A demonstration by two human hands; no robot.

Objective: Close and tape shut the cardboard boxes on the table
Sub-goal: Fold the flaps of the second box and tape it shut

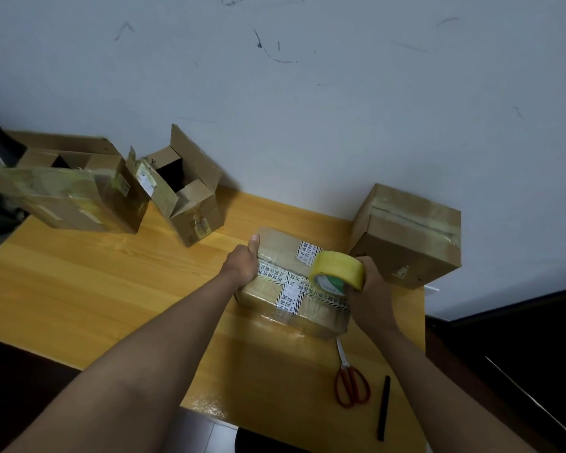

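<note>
A flat closed cardboard box with printed white tape strips lies in the middle of the wooden table. My left hand grips its left end, thumb up along the top edge. My right hand holds a yellowish tape roll over the box's right end. A closed, taped box stands at the back right. Two boxes with open flaps stand at the back left: a small one and a larger one.
Red-handled scissors and a black pen lie near the table's front right corner. A white wall runs behind the table. Dark floor and furniture lie to the right of the table edge.
</note>
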